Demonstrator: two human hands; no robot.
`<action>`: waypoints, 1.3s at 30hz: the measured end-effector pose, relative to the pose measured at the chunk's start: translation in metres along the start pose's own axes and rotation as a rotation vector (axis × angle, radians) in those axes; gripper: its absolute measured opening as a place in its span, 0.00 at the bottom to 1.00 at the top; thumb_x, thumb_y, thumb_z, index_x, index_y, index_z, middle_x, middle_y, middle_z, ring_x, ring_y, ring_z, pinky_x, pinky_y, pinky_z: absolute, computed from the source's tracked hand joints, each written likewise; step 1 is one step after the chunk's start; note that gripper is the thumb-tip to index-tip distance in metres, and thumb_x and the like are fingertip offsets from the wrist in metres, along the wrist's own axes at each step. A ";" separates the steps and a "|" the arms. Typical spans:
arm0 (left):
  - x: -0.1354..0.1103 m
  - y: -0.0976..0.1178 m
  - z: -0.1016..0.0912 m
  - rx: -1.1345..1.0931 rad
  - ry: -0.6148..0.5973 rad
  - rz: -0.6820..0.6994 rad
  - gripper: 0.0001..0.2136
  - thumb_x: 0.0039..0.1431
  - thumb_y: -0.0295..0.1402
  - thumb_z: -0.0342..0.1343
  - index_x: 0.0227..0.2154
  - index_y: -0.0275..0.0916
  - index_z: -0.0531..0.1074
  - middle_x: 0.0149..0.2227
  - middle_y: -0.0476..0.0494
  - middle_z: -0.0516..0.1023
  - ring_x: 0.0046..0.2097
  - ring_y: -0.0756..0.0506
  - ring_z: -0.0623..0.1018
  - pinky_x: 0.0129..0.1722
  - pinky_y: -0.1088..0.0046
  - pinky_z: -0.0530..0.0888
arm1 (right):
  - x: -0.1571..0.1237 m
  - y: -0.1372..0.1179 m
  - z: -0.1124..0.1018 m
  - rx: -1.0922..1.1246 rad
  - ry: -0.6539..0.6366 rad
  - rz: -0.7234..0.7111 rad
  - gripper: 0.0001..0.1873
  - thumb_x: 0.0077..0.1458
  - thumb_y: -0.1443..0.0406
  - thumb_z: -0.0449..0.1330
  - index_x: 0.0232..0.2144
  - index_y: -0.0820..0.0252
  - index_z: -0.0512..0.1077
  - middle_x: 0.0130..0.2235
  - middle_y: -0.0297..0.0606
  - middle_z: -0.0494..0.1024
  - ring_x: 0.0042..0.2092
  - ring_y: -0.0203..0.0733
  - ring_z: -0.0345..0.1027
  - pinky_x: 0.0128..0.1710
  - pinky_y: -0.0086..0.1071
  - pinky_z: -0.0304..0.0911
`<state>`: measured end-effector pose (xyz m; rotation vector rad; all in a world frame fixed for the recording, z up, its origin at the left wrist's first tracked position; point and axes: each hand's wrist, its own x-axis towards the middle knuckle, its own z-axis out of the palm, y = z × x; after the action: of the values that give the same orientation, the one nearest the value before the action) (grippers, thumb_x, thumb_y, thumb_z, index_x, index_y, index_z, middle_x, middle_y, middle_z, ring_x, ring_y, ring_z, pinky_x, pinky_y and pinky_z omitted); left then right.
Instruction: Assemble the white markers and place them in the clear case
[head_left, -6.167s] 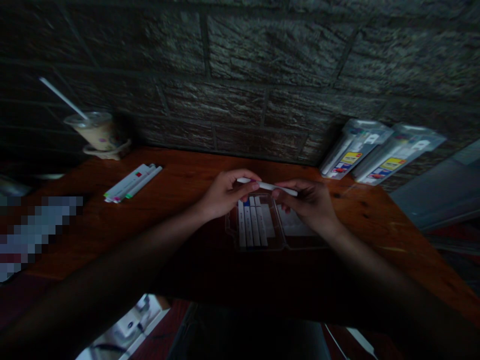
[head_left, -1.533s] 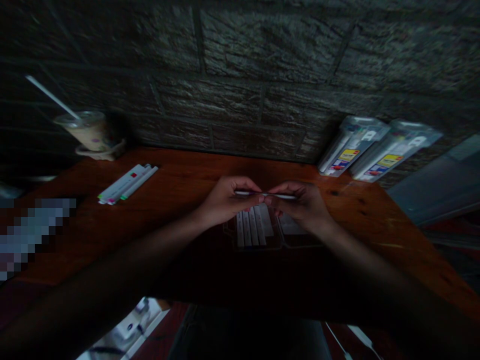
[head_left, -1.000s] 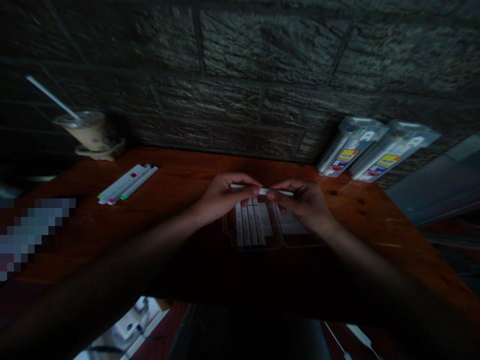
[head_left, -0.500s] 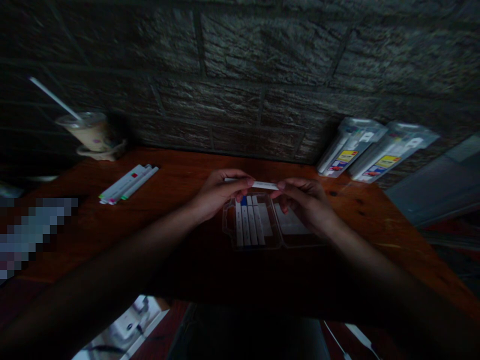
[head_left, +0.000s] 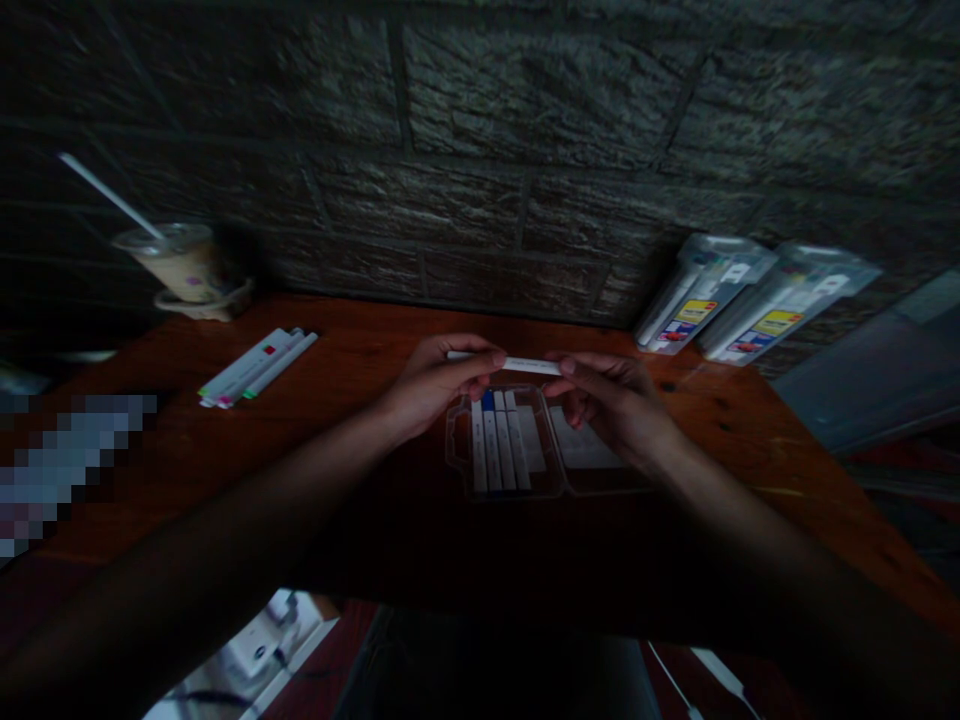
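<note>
A white marker pen [head_left: 532, 366] with small print along its side is held level between my two hands. My left hand [head_left: 442, 385] is closed round its left part, and the fingertips of my right hand [head_left: 616, 405] pinch its right end. Below the hands an opened clear plastic case [head_left: 561, 492] lies on the table. Several white markers [head_left: 499, 445] lie side by side in its left half, one with a blue band near the top. The right half holds a pale insert [head_left: 581, 445], partly covered by my right hand.
More white markers [head_left: 259, 365] lie in a small pile on the wooden table [head_left: 360, 335]. Behind them stands a drink cup [head_left: 184, 265] with a straw, in a holder. Two upright clear marker cases [head_left: 694, 300] lean by the stone wall [head_left: 465, 180] at the right.
Both hands still hold the marker. Its right end and my right hand have shifted very slightly right; the things on the table have stayed in place.
</note>
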<state>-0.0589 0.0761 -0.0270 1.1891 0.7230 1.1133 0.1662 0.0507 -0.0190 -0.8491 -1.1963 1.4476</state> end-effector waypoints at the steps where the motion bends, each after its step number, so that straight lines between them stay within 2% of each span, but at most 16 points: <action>1: 0.000 0.000 0.000 0.002 0.003 0.002 0.05 0.53 0.30 0.70 0.31 0.35 0.81 0.22 0.51 0.73 0.22 0.56 0.70 0.22 0.81 0.65 | 0.000 0.000 -0.001 -0.005 0.005 -0.001 0.12 0.49 0.59 0.76 0.37 0.55 0.86 0.29 0.39 0.87 0.17 0.31 0.68 0.16 0.25 0.64; 11: 0.002 0.000 -0.002 -0.019 0.050 -0.006 0.07 0.52 0.31 0.71 0.32 0.35 0.81 0.22 0.52 0.74 0.22 0.56 0.71 0.23 0.81 0.67 | 0.001 0.002 -0.004 0.021 -0.007 0.001 0.15 0.51 0.61 0.75 0.43 0.55 0.85 0.36 0.40 0.88 0.23 0.34 0.76 0.22 0.27 0.69; 17: 0.002 0.001 -0.001 -0.028 0.060 -0.022 0.07 0.52 0.30 0.71 0.32 0.35 0.81 0.22 0.52 0.74 0.22 0.56 0.71 0.23 0.81 0.67 | 0.002 0.002 -0.005 0.022 -0.010 -0.007 0.14 0.51 0.62 0.74 0.42 0.56 0.85 0.36 0.41 0.88 0.23 0.34 0.76 0.21 0.27 0.69; 34: 0.001 0.004 0.001 -0.033 0.075 -0.034 0.06 0.52 0.29 0.71 0.30 0.34 0.80 0.22 0.52 0.73 0.22 0.56 0.71 0.23 0.81 0.68 | 0.003 0.006 -0.007 -0.087 0.051 -0.075 0.11 0.52 0.61 0.75 0.40 0.51 0.86 0.35 0.37 0.88 0.24 0.35 0.73 0.22 0.32 0.69; 39: 0.001 0.003 0.001 -0.027 0.085 -0.038 0.06 0.51 0.30 0.71 0.30 0.34 0.80 0.22 0.52 0.74 0.22 0.56 0.71 0.23 0.81 0.68 | 0.003 0.006 -0.006 -0.061 0.042 -0.074 0.12 0.50 0.61 0.76 0.39 0.52 0.86 0.34 0.37 0.88 0.24 0.35 0.74 0.23 0.30 0.69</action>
<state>-0.0585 0.0762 -0.0233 1.1067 0.7901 1.1441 0.1698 0.0552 -0.0258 -0.8640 -1.2334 1.3337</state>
